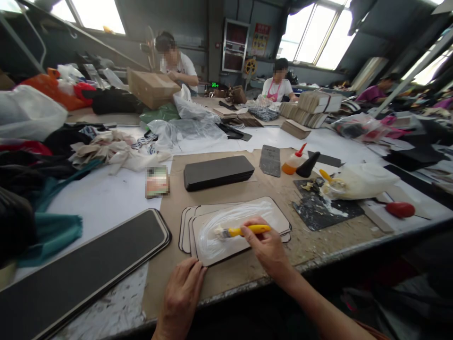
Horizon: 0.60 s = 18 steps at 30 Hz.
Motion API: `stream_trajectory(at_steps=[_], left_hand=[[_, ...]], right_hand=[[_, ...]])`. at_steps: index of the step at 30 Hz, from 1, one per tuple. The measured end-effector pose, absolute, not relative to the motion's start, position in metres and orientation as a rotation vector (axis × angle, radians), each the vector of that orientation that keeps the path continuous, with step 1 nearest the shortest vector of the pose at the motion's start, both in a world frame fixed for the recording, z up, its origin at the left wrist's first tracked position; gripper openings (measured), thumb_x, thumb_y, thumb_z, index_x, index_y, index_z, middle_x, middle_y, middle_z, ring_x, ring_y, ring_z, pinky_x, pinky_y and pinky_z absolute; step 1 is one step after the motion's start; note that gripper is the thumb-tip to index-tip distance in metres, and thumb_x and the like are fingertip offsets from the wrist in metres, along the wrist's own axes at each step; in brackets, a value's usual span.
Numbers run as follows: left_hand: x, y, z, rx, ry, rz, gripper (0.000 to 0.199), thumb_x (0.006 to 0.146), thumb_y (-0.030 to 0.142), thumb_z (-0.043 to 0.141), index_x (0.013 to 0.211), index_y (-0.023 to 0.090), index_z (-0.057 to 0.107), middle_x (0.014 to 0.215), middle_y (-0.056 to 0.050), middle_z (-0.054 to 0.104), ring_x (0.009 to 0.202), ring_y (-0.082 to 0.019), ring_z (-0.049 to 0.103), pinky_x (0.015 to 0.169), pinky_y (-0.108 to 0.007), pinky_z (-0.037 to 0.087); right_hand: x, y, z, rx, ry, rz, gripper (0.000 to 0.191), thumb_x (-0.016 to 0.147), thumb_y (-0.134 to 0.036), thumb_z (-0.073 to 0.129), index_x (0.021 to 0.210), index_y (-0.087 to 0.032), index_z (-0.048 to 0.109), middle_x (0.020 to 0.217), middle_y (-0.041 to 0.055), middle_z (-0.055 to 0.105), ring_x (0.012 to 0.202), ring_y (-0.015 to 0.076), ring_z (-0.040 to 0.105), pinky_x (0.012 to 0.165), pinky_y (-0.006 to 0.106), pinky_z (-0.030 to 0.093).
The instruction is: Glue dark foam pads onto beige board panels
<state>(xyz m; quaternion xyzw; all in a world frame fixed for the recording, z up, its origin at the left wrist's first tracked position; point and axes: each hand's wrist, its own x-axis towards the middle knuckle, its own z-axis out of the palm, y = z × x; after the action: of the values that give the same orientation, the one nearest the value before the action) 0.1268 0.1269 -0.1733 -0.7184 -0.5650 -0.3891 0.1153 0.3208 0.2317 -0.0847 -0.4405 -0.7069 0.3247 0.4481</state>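
So the left hand's fingers (pixel 198 265) sit close together on the near edge of the glue-smeared beige panel (pixel 208 252) atop its stack, the right's fingers (pixel 247 228) pinch a yellow brush (pixel 260 229) on it, and past that a black stack (pixel 219 172) and red-tipped bottle (pixel 292 163) crowd the counter (pixel 170 189).

The brush (pixel 249 230) was yellow; the top board (pixel 233 226) was beige with white streaks and a black edge; the bottle (pixel 293 160) was orange with a red tip
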Motion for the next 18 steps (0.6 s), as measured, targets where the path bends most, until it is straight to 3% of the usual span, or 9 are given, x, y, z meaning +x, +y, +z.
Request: stream_trajectory(at_steps=[3, 10, 18], left_hand=[[0.121, 0.129, -0.178, -2.17, -1.579, -1.058, 0.02, 0.086, 0.013, 0.049, 0.103, 0.011, 0.058, 0.096, -0.011, 0.06, 0.092, -0.019, 0.059, 0.083, -0.03, 0.051], [0.114, 0.13, -0.18, -2.233, -1.552, -0.981, 0.02, 0.087, 0.015, 0.048, 0.101, 0.011, 0.06, 0.096, -0.01, 0.062, 0.092, -0.017, 0.061, 0.084, -0.028, 0.051], [0.107, 0.128, -0.188, -2.261, -1.533, -0.89, 0.022, 0.085, 0.012, 0.05, 0.104, 0.011, 0.06, 0.099, -0.011, 0.063, 0.095, -0.018, 0.061, 0.085, -0.028, 0.051]], right_hand=[[0.325, 0.248, -0.092, -1.106, -1.748, 0.801, 0.022, 0.084, -0.038, 0.054, 0.079, -0.017, 0.059, 0.076, 0.0038, 0.06, 0.07, 0.0148, 0.059, 0.062, 0.024, 0.05], [0.425, 0.311, -0.097, -1.495, -1.606, 0.361, 0.037, 0.079, -0.053, 0.053, 0.08, -0.016, 0.058, 0.082, 0.0069, 0.062, 0.071, 0.0195, 0.061, 0.068, 0.032, 0.049], [0.444, 0.274, -0.083, -1.543, -1.742, 0.387, 0.032, 0.082, -0.05, 0.051, 0.081, -0.019, 0.06, 0.081, 0.0048, 0.062, 0.072, 0.0174, 0.061, 0.069, 0.028, 0.049]])
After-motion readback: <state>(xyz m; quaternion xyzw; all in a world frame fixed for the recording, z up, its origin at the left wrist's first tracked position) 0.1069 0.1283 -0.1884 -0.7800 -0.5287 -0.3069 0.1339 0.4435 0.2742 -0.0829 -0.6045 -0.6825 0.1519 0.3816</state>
